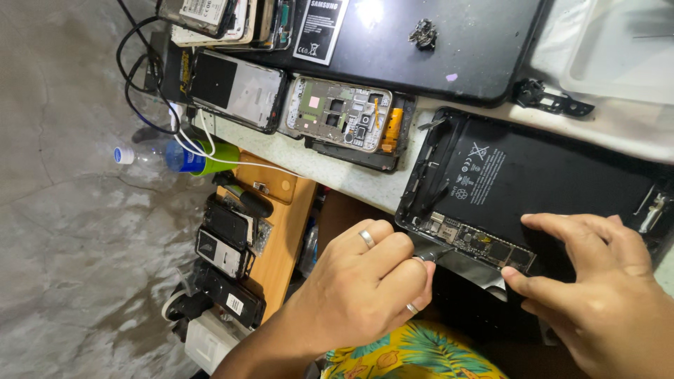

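- At the near edge of the workbench (pixel 337 175), in the head view, an opened tablet (pixel 547 175) lies face down, its black battery and a strip of circuit board (pixel 484 245) bared.
- The left hand (pixel 365 281) is closed around a thin metal tool (pixel 437 254), likely tweezers, whose tip touches the board's near edge.
- The right hand (pixel 597 281) holds nothing; its spread fingers press on the tablet beside the board, the thumb on a lifted silvery foil flap (pixel 477 270).
- Good work here probably means a shallow tool angle, light force and firm bracing, since the battery lies just beside the tip.
- Stripped phones (pixel 344 116) lie well apart.
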